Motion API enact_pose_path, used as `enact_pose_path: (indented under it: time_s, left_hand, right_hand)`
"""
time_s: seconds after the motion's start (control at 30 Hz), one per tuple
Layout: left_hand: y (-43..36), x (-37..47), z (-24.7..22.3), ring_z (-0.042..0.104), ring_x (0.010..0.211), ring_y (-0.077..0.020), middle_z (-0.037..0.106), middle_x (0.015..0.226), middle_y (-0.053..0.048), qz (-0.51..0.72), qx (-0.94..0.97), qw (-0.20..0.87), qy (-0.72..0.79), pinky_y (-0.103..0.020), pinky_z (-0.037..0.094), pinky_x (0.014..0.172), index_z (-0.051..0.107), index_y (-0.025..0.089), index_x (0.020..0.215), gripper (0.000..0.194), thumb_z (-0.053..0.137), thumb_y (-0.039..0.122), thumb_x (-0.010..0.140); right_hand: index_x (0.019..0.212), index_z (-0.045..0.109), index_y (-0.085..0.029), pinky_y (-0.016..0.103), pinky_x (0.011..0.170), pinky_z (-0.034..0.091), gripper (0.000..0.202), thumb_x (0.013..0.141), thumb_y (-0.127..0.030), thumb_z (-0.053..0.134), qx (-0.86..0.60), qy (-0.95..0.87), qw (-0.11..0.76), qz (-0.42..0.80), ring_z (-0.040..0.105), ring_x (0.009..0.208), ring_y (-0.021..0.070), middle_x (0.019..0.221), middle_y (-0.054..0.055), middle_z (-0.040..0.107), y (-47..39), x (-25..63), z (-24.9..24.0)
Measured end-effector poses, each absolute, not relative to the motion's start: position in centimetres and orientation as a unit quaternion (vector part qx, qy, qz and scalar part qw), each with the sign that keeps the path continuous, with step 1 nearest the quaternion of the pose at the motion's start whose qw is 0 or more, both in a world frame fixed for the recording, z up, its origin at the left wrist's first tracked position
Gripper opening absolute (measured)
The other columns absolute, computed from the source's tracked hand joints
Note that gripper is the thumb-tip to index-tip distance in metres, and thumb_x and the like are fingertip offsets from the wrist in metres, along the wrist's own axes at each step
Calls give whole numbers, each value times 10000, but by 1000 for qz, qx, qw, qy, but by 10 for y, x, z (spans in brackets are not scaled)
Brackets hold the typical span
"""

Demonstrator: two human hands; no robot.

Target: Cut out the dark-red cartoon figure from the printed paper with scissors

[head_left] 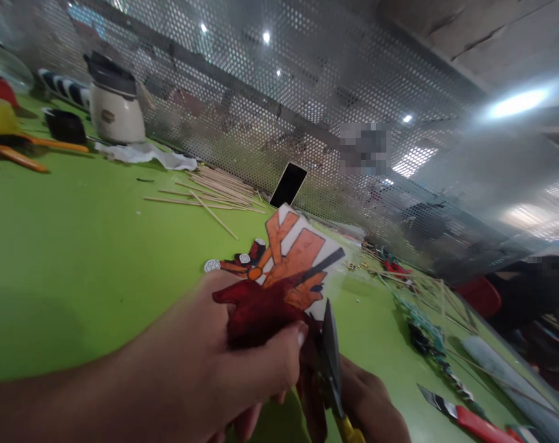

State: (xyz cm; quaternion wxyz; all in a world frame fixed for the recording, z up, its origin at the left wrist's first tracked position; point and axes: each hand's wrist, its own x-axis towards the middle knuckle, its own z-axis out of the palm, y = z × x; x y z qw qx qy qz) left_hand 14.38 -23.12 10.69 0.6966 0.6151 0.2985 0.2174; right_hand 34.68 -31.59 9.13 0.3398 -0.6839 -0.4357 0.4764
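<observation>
My left hand (256,363) pinches a paper cutout (289,264) between thumb and fingers above the green table. Orange, dark red and black shapes are drawn on the cutout, with white paper left along its upper and right edges. My right hand (372,400), low in the view, is closed around a pair of scissors (332,369) with yellow handles. The dark blades point upward at the right edge of the cutout, close to my left thumb. Most of the right fingers are hidden behind the scissors and the left hand.
On the green table (76,246) lie many thin wooden sticks (219,187). A phone (289,184) leans against the perforated metal screen (242,80). A white jug (116,104) stands at the back left. To the right lies a red-handled knife (473,421). A person (533,289) is beyond the table.
</observation>
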Motion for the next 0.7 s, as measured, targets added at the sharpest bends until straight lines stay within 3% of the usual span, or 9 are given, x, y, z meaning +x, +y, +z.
enact_pose_path:
  time_s: [0.33, 0.53, 0.7]
  left_hand:
    - [-232, 146, 109, 402, 375, -122, 478, 444, 86, 212, 600, 707, 310, -203, 334, 353, 561, 290, 605, 300, 625, 418, 869]
    - [-231, 144, 107, 401, 365, -124, 466, 427, 80, 189, 599, 713, 312, -209, 339, 356, 561, 288, 589, 342, 631, 511, 839]
    - [-231, 146, 107, 375, 359, -116, 445, 423, 79, 180, 576, 736, 307, -208, 320, 347, 552, 290, 575, 335, 644, 513, 806]
  right_hand:
    - [799, 856, -223, 277, 662, 559, 765, 870, -950, 630, -672, -472, 330, 466, 612, 660, 201, 680, 34, 634, -317, 355, 84]
    - [838, 863, -216, 268, 628, 556, 763, 958, -908, 564, -667, -481, 331, 462, 634, 643, 202, 652, 34, 635, -319, 357, 76]
    - [848, 869, -227, 263, 637, 572, 686, 963, -857, 624, -687, -499, 307, 430, 648, 694, 219, 691, 39, 642, -318, 361, 79]
